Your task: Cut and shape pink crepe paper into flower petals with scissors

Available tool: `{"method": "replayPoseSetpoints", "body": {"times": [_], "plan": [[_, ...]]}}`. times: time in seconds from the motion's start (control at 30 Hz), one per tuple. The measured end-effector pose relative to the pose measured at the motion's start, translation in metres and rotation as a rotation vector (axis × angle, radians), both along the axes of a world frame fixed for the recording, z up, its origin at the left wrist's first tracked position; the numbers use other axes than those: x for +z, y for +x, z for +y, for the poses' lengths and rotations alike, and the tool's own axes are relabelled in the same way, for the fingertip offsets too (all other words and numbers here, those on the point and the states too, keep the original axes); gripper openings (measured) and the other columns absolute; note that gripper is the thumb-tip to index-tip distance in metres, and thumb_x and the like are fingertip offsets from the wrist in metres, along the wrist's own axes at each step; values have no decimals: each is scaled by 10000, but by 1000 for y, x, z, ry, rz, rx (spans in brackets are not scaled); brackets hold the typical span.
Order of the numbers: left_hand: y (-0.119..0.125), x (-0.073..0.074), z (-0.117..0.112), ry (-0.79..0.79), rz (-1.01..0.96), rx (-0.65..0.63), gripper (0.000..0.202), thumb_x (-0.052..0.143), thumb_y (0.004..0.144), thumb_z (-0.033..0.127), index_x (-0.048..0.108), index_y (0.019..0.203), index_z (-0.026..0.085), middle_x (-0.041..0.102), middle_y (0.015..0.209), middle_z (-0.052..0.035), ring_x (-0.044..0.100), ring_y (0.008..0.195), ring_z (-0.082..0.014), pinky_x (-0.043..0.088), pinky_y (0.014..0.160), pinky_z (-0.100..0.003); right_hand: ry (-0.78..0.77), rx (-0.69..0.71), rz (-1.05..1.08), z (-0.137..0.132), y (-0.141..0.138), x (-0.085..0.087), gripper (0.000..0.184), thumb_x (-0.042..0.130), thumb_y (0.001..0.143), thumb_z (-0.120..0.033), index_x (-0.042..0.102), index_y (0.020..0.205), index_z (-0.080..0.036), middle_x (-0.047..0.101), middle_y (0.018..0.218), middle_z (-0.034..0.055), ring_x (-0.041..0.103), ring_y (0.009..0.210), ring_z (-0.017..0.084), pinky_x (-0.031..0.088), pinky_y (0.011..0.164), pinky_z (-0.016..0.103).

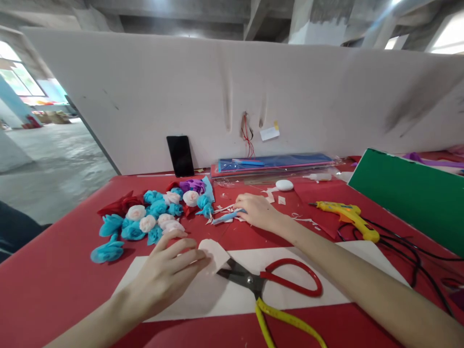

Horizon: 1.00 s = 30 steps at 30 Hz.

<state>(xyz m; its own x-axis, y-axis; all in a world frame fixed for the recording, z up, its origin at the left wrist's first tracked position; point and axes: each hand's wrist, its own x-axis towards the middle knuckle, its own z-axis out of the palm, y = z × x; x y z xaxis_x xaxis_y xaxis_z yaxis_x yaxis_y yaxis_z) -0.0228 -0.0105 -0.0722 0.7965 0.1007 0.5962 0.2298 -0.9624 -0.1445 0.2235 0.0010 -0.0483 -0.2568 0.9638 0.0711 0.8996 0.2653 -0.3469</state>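
My left hand (177, 263) is closed at the fingertips on the edge of a small pale paper piece (214, 253) with a rounded end; its thumb is hidden. That piece overlaps the blade tips of the scissors (250, 280), which lie partly spread with one red and one yellow handle. Beneath them is a long pale sheet (203, 302). Farther off, my right hand (257, 210) curls its fingers down on a heap of white paper scraps (225, 210). A blue strip (226, 217) runs to its thumb, and the palm side is hidden.
Blue, white, red and purple fabric-like flowers (157, 208) crowd the left. A yellow glue gun (339, 215) with black cords lies right, before a green board (409, 198). A phone (180, 155) leans on the white partition (163, 96), near plastic-wrapped sheets (286, 161) and a white oval object (284, 185).
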Motion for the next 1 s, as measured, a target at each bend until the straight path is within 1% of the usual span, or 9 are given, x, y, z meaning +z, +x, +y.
{"method": "replayPoseSetpoints", "body": {"times": [0.1,0.17,0.3,0.4,0.6,0.73,0.9,1.0], "plan": [[-1,0,3,-10,-4,35,182,457,890,88,606,839,178,691,760,24,542,773,-153,336,871,-356,9,85,-152,9,-3,-5,186,532,873,-264,590,994,-135,596,1053,63,564,985,197,467,844,418],[-1,1,6,15,-11,59,187,458,884,89,605,819,184,685,739,21,543,768,-157,348,861,-351,16,119,-221,12,-3,-6,185,528,875,-263,590,995,-136,598,1048,63,569,974,193,475,834,410],[-1,4,15,49,-19,74,217,430,898,126,605,789,195,681,728,16,545,756,-166,373,806,-338,26,166,-313,17,2,-5,186,528,876,-264,589,993,-133,600,1036,63,577,953,187,484,817,397],[0,2,21,50,-23,94,219,436,898,142,607,774,200,678,729,13,553,760,-164,380,812,-342,35,184,-346,17,7,-6,185,526,877,-264,588,991,-132,602,1027,62,580,940,183,489,805,389],[10,1,36,97,-41,121,333,377,904,131,615,684,207,671,697,14,561,718,-151,389,816,-335,69,154,-341,16,12,-11,184,523,879,-265,587,988,-131,603,1020,59,582,933,181,493,796,384],[17,2,43,117,-57,162,291,423,888,137,631,697,204,678,695,12,565,730,-164,374,835,-351,93,113,-306,16,14,-11,183,523,879,-263,588,989,-132,604,1018,58,584,932,180,494,798,385],[21,-5,44,50,-13,149,330,361,914,153,634,740,216,677,719,26,566,736,-151,355,890,-360,133,78,-250,17,14,-8,177,523,879,-259,590,984,-132,604,1025,58,580,948,184,489,808,391],[19,-9,44,-20,27,134,345,351,921,173,640,739,222,671,726,30,568,729,-144,342,906,-360,151,101,-224,16,11,-6,170,524,879,-250,591,979,-131,605,1020,57,579,950,184,489,809,391]]}}
